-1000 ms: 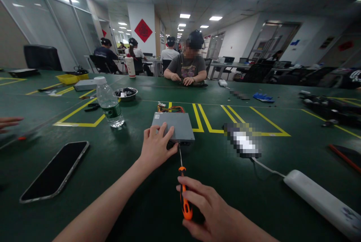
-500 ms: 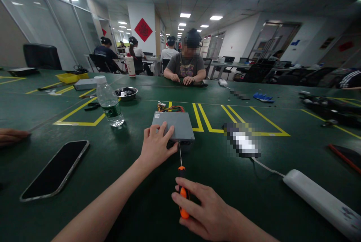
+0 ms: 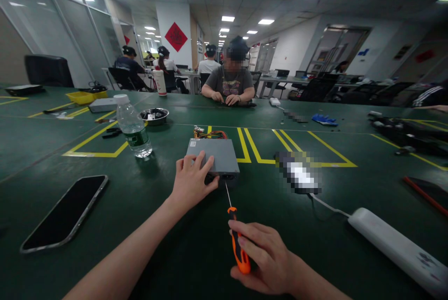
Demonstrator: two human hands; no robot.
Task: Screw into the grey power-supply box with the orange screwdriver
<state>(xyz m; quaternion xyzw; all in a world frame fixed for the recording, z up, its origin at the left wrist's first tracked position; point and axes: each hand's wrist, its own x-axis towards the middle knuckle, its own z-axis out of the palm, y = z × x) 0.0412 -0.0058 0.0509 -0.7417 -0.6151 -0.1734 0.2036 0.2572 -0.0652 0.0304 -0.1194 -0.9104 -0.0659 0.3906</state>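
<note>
The right hand [image 3: 266, 255] grasps a screwdriver [image 3: 240, 248] by its glossy orange-and-black handle, fingers curled along it, its slim metal shaft slanting away to the left. Its tip lies just beside the near face of a grey metal box [image 3: 224, 155], though at this size I can't quite tell whether they touch. The left hand [image 3: 192, 178] grips that box, fingers spread over the smooth lid, thumb against the near face beside a dark socket. The box is flat and squarish, with a small white label, and sits on the counter in front of the person; a loose tangle of coloured wires [image 3: 219, 135] spills behind its far edge. To the right lies a long, rounded white plastic bar [image 3: 395, 246]; to the left, a flat black phone [image 3: 66, 211] with a shiny rim. Beyond it stands a clear, ribbed plastic bottle [image 3: 133, 127] with a green label, near a round, shiny metal bowl [image 3: 157, 122]. The counter [image 3: 297, 225] is dark green and faintly reflective, marked with yellow tape [image 3: 339, 165]. Across it sits a person in a grey T-shirt [image 3: 229, 83]; farther back, a white column bears a red diamond [image 3: 176, 37]. Compared with half a second ago, the screwdriver's tip has shifted right, away from the thumb, and its handle leans more.
</note>
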